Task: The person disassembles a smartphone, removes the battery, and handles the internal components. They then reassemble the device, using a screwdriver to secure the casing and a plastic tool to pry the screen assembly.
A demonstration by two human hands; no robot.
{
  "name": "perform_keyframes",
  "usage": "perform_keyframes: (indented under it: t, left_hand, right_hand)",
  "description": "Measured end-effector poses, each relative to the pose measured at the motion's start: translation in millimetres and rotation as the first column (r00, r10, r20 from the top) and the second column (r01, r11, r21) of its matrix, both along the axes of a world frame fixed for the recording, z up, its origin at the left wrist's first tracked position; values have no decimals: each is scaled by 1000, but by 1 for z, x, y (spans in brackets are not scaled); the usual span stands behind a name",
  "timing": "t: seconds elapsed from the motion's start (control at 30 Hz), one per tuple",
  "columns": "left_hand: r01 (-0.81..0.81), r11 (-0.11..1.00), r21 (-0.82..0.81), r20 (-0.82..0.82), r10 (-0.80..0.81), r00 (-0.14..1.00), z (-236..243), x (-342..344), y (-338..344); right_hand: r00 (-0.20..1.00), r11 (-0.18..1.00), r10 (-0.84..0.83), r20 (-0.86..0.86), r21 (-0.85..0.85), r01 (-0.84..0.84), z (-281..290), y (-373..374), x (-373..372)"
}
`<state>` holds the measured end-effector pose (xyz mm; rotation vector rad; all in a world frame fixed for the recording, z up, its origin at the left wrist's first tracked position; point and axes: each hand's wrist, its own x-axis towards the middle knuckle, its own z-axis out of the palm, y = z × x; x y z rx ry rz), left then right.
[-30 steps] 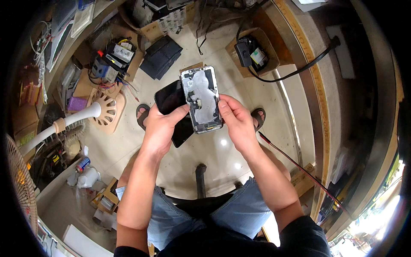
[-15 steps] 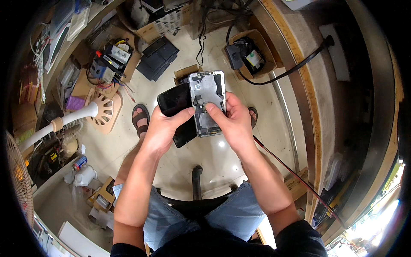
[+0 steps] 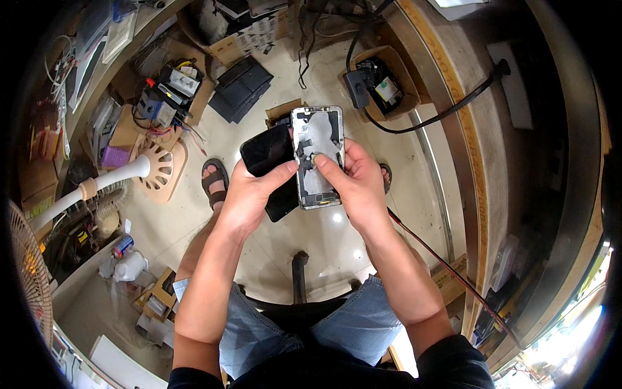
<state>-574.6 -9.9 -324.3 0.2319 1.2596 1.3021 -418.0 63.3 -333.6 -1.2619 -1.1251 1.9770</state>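
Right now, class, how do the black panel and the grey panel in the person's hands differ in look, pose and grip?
Look: the black panel is dark and glossy; the grey panel is patchy with a pale edge.
Pose: the black panel slants, its top leaning left; the grey panel stands nearly straight in the picture.
Grip: the left hand covers the black panel's middle; the right hand grips the grey panel.
Both are flat and oblong.
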Motion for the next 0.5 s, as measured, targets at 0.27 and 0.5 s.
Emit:
perform_keyframes:
  t: [0.27,0.5]
  left_hand:
    - [12,1000,4,-22,-12,1000,-1,-3,-3]
    - [-63,998,26,-29,64,998,-2,-1,-1]
  right_hand:
    - [1000,1000,10,-5,0,-10,1,0,-2]
    - [999,1000,16,-29,3,-16,2,-1,-2]
